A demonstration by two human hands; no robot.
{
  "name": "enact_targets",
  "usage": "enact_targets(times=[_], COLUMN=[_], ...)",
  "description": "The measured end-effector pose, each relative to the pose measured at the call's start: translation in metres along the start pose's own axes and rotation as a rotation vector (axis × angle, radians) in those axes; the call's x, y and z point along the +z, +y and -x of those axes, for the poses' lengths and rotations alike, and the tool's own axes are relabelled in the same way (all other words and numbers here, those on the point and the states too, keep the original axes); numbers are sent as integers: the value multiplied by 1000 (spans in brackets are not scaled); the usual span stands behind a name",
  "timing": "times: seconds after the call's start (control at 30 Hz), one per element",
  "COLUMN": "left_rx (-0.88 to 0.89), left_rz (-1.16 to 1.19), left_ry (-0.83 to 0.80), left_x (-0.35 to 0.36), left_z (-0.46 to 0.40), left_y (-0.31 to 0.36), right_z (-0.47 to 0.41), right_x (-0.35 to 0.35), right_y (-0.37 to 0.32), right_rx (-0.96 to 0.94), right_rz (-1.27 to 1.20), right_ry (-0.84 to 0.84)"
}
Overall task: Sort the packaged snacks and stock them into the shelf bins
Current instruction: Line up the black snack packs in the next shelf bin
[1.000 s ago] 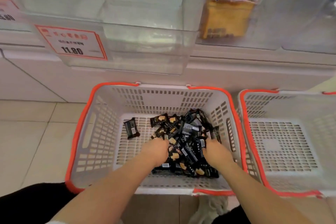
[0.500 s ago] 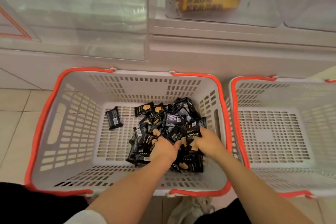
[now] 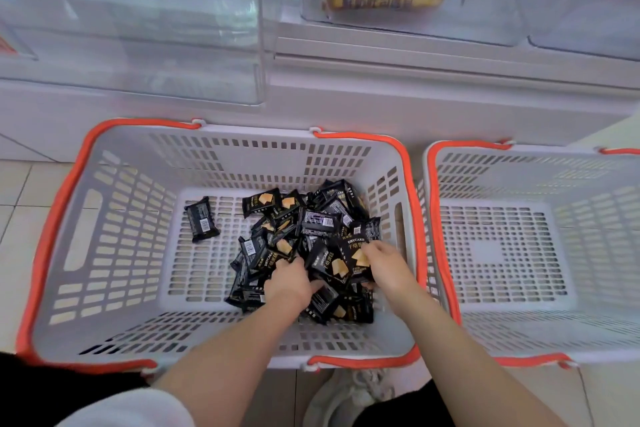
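Head view: a white basket with an orange rim holds a pile of black snack packs. One pack lies apart. The left hand and right hand each grip packs. The basket beside it and the clear shelf bin above look bare.

The tiled floor carries two white baskets with orange rims, side by side against the base of the shelf. The left basket and the right basket nearly touch. At the floor's near edge, a white shoe rests just in front of the left basket.
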State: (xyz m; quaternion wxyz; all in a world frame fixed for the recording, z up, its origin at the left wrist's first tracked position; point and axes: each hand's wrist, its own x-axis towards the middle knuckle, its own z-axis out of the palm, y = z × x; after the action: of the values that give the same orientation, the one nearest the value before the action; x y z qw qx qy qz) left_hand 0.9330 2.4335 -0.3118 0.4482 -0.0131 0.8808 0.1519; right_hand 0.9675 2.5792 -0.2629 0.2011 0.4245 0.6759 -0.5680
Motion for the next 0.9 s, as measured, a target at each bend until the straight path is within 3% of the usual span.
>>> enact_targets(times=[0.17, 0.3, 0.47, 0.63, 0.77, 0.9], left_rx=[126, 97, -61, -21, 164, 111], left_rz=[191, 57, -12, -47, 335, 854], left_ry=[101, -22, -32, -2, -177, -104], left_x=[5, 3, 23, 15, -16, -53], left_z=[9, 12, 18, 17, 19, 28], left_y=[-11, -17, 3, 4, -27, -41], right_z=[2, 5, 10, 7, -1, 3], right_x=[-6, -7, -1, 0, 5, 15], right_y=[0, 2, 7, 7, -8, -30], right_rx=[-89, -220, -357, -356, -310, -219], right_rz=[99, 264, 610, 653, 482, 127], right_ry=[25, 124, 175, 156, 108, 54])
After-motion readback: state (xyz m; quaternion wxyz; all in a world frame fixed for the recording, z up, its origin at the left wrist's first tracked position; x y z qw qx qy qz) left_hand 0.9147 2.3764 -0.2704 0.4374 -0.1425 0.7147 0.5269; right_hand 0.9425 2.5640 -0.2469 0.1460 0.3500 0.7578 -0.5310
